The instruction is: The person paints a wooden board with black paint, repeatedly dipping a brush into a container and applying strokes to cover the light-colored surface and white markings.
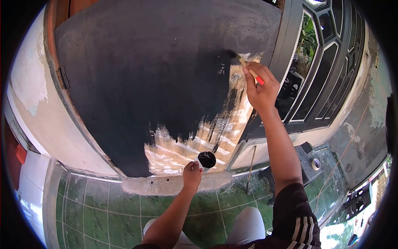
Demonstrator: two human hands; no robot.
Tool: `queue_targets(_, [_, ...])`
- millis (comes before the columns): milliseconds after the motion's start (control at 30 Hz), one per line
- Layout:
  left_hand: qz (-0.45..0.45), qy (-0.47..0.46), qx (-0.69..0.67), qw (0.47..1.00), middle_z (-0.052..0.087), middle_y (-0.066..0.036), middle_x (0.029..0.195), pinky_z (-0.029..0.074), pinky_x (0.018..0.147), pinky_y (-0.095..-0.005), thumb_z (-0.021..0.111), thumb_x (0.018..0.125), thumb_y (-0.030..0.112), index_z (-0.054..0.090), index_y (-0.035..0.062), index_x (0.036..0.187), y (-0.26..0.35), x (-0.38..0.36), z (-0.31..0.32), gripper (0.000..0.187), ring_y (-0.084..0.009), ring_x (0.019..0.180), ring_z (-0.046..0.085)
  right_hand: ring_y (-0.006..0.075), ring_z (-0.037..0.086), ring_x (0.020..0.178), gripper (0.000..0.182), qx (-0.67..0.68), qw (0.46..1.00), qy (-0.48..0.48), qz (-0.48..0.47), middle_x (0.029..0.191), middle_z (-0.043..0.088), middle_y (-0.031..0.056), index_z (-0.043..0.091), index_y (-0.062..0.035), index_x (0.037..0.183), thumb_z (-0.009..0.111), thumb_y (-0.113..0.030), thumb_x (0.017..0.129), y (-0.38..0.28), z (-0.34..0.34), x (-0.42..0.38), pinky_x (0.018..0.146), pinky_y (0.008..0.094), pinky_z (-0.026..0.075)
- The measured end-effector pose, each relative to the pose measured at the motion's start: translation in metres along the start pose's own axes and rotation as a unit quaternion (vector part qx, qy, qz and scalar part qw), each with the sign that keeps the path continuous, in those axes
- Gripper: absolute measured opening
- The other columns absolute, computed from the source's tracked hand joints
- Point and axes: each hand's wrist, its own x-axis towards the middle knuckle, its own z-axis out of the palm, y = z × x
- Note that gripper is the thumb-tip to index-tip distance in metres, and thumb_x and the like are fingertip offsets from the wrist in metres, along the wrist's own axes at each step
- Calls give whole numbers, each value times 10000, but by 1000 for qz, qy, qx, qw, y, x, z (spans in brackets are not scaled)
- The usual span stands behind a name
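Note:
My right hand (pixel 262 88) is closed around the wooden handle of a paintbrush (pixel 242 61), whose handle end is red. Its dark bristles meet the door panel (pixel 157 74) near the right edge. Black paint covers most of that panel; bare tan wood with white streaks (pixel 195 150) shows along the bottom and lower right. Below, my left hand (pixel 192 174) grips the rim of a small cup of black paint (pixel 207 159), held upright in front of the unpainted part.
Grey-framed windows (pixel 311 83) stand right of the door. A roll of tape (pixel 316 164) lies on a dark stool-like surface (pixel 304 171). A thin stick (pixel 251 170) leans by the wall. Green tiles (pixel 124 220) cover the floor, and a concrete sill (pixel 166 185) runs below the door.

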Motion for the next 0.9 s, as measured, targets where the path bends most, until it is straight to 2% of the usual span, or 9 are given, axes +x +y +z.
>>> queue_targets(100, [0,-2,-5,1000,644,-70,886,572,734,-285,556,1104,236,637,-9,985,2,-6,2,284,-137,783,660,305,731,961,127,-66,991,-86,-80,1049,746,122,732,-44,998,764,1,884,-5,-3,-27,823,381,605])
queue_targets(200, [-3,-6,6,1000,652,-77,897,581,745,-287,557,1105,237,641,-12,997,5,-11,-1,284,-142,794,667,303,721,1051,258,-39,956,-267,-112,1149,727,119,731,-78,1102,787,-49,851,0,-3,-101,910,409,610])
queue_targets(267, [-5,-4,0,1000,656,-81,902,584,748,-288,559,1105,238,644,-14,1007,5,-10,-1,284,-145,798,670,325,721,1059,238,7,941,-329,-75,1157,730,134,739,-58,1087,783,-45,854,-12,-5,-115,926,423,607])
queue_targets(367, [1,3,-6,1000,657,-85,897,583,744,-288,561,1104,240,650,-18,1018,4,-7,-1,286,-148,796,670,336,720,1064,220,29,959,-273,-76,1161,737,140,744,-40,1062,777,-27,845,-4,-7,-67,928,414,604])
queue_targets(467, [14,2,22,1000,656,-86,871,581,737,-288,562,1102,239,655,-22,1008,5,-8,-1,293,-148,783,666,338,741,979,205,12,987,-134,-83,1076,749,142,743,-40,1032,763,37,844,2,-5,8,839,405,610])
queue_targets(600, [28,21,24,999,668,-86,779,533,676,-315,563,1092,253,664,-21,937,-1,-3,3,330,-155,706,656,322,745,935,155,-41,990,2,-136,1040,745,119,730,-24,992,753,56,862,9,4,11,803,392,612])
queue_targets(700, [24,15,33,999,656,-87,799,550,691,-305,560,1093,236,650,-20,933,1,-7,3,315,-151,728,657,294,710,1076,222,-66,966,-201,-148,1118,730,111,746,-60,1038,786,-4,827,1,5,-65,907,391,608])
queue_targets(767, [15,6,44,999,648,-88,828,569,710,-292,559,1096,222,641,-21,947,4,-10,-2,297,-147,754,659,321,712,1085,249,42,945,-314,-85,1151,728,125,740,-62,1073,760,13,837,-7,3,-112,927,414,608])
queue_targets(900, [13,13,31,999,651,-88,830,564,699,-290,564,1095,224,641,-21,958,6,-14,-5,291,-147,748,659,346,727,1073,240,114,923,-366,-33,1119,738,147,736,-42,1081,724,42,857,-4,-7,-73,941,425,605])
